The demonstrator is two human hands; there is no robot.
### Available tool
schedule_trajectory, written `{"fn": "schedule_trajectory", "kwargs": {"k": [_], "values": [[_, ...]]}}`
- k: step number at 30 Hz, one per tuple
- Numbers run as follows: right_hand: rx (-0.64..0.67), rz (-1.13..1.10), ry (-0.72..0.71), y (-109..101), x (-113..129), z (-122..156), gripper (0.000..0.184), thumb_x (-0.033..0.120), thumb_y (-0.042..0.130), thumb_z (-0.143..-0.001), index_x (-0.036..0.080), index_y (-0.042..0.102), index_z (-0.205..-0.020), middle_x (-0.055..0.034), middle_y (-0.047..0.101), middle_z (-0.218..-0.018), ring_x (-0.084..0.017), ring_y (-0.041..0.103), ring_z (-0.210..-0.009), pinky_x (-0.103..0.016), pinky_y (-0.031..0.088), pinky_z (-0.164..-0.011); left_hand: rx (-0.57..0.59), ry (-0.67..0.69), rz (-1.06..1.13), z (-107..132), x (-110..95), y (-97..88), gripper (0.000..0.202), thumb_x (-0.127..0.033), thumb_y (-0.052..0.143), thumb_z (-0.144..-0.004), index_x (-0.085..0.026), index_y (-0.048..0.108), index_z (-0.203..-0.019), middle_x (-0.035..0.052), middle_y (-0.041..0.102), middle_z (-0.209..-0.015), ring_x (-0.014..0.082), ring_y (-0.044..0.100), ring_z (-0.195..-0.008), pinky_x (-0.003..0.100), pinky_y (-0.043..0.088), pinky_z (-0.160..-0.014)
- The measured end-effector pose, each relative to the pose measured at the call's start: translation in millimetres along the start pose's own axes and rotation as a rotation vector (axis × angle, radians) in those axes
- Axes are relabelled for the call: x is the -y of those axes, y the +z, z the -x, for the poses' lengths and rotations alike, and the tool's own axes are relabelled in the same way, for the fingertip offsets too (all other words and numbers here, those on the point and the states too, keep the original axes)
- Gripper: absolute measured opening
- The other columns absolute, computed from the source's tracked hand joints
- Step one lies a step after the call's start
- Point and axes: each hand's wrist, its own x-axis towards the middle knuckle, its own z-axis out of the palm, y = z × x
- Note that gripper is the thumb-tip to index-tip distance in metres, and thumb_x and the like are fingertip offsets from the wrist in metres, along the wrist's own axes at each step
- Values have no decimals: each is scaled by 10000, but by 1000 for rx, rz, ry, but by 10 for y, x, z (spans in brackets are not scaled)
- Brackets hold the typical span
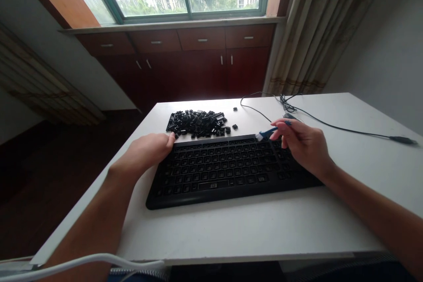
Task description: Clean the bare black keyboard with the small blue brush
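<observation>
Keyboard: long, black plastic, rows of square sockets, at the centre of the frame on the flat white tabletop.
Left hand: closed on the keyboard's upper left corner.
Right hand: pinching a slim blue brush with pale bristles.
Keycaps: black plastic, heaped upper centre.
Cable: thin, black, tangled, upper right.

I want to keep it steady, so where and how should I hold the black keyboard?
Probably by its short left end, with the left hand coming from the left side, thumb on top. The black keyboard lies flat; its frame is slim there, while the loose keycap pile sits beyond the far edge.
</observation>
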Motion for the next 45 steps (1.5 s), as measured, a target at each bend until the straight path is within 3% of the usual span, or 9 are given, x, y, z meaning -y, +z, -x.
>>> {"fn": "schedule_trajectory", "kwargs": {"k": [3,7,16,20,25,28,31,38,45], "values": [[-57,94,-129,-17,19,13,205,338,612,-1008,273,732,-1161,-14,774,-934,-121,642,-627,-283,539,-627,-5,-2,-1,12,-16,-13,779,-550,114,-992,-136,770,-1066,199,745,-1158,380,682,-1122,434,493,-953],[-80,-6,-64,-34,58,5,212,363,582,-1024,259,739,-1122,-9,737,-844,-108,603,-591,-263,490,-545,1,-4,3,15,-30,-21,784,-546,109,-991,-132,768,-1083,205,739,-1174,390,678,-1135,439,493,-954],[139,-462,167,-74,36,3,327,446,555,-1028,217,712,-855,46,532,-510,-85,476,-429,-227,332,-414,11,-14,9,16,-34,-27,789,-556,108,-991,-130,767,-1068,212,740,-1163,401,679,-1117,453,501,-929],[244,-409,163,-50,44,6,323,454,571,-1018,213,731,-875,56,517,-474,-82,459,-400,-229,344,-413,15,-9,-2,16,-26,-23,784,-563,111,-993,-133,764,-1040,202,746,-1140,390,684,-1106,441,500,-935],[-27,1,-8,-3,41,14,232,382,620,-1002,244,773,-1110,8,725,-743,-95,572,-546,-255,498,-580,4,-9,-3,8,-17,-13,768,-553,118,-992,-144,766,-1037,190,752,-1136,373,691,-1094,429,506,-921],[-140,57,-74,-10,39,0,252,349,620,-1006,264,744,-1208,1,753,-851,-100,604,-615,-257,513,-614,3,-20,-7,8,-18,-13,771,-561,120,-989,-143,766,-1028,192,754,-1119,373,697,-1075,430,508,-907],[-164,14,-39,-19,50,-18,260,363,597,-1020,265,736,-1218,4,735,-826,-94,582,-606,-247,489,-571,-3,-16,-12,10,-18,-12,779,-562,113,-989,-135,763,-1037,198,750,-1122,376,696,-1072,434,509,-896],[-18,-202,33,-44,49,9,308,413,539,-1045,234,760,-927,10,635,-664,-87,555,-576,-223,436,-524,-15,-12,-8,-6,-4,8,779,-560,117,-986,-133,768,-1005,200,750,-1108,385,697,-1066,440,504,-902],[256,-413,106,-71,41,18,352,420,537,-1044,206,737,-847,26,581,-569,-72,555,-480,-195,401,-441,-15,1,-4,-13,8,17,774,-560,121,-985,-145,773,-1015,192,755,-1109,378,699,-1069,434,504,-908]]}}
